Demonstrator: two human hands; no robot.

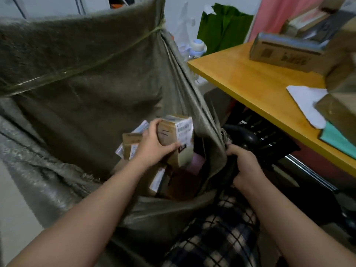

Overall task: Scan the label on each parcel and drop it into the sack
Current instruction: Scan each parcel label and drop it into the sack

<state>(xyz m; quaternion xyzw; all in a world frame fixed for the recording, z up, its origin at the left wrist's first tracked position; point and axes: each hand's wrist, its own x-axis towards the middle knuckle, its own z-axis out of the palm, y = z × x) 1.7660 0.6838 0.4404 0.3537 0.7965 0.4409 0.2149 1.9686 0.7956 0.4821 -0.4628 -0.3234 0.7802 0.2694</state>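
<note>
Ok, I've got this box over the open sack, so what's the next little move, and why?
Probably relax the grip of the left hand and let the parcel drop. It is held within the mouth of the sack, just above the other parcels lying inside, and the right hand holds the sack's edge open.

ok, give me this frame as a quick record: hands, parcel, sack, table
left hand: grips a cardboard parcel held in the mouth of the sack
parcel state: white label visible on it; not released yet
right hand: grips the sack's near edge, holding it open
sack contents: other parcels already inside
table: yellow, to the right; more boxes and a white sheet on it
</note>
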